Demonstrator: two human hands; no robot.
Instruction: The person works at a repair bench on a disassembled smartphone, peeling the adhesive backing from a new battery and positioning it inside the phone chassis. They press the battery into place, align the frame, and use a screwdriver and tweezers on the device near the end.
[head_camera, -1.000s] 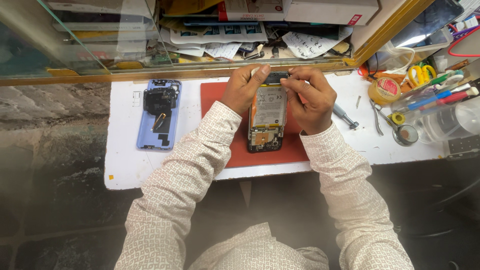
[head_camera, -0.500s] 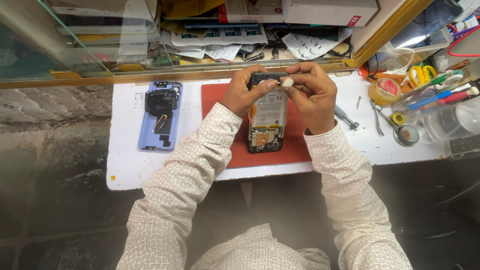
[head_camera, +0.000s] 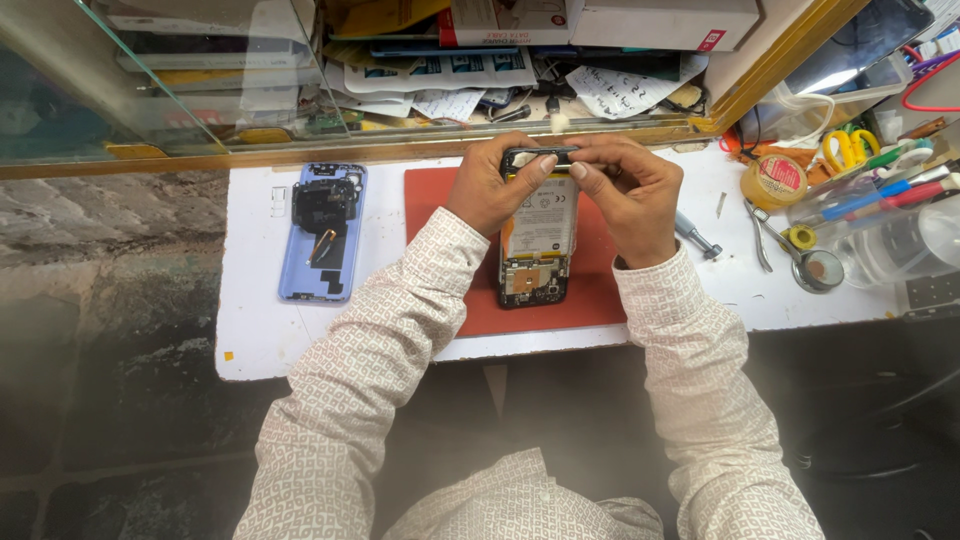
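Red rubber mat (head_camera: 600, 300) covers the middle of a white worktop (head_camera: 250, 330), and on it lies an opened phone (head_camera: 537, 250), back cover off, battery and circuit boards facing up. Both hands meet at the phone's far end: the left hand (head_camera: 490, 190) pinches the top edge from one side while the right hand (head_camera: 625, 195) closes on it from the other, fingertips nearly touching over a dark part near the camera end. Whether they grip a loose piece or only the frame cannot be told from this angle.

A blue back cover (head_camera: 322, 232) rests well apart to the left, inside facing up. A small screwdriver (head_camera: 697, 236) lies just beside the right wrist, with tweezers (head_camera: 757, 232), a roll of tape (head_camera: 774, 180) and yellow-handled scissors (head_camera: 845, 150) farther right.

Work of this kind seems to call for even, light pressure from both sides, keeping the phone flat on the mat so the thin board at the top does not bend, and keeping fingertips off the battery.
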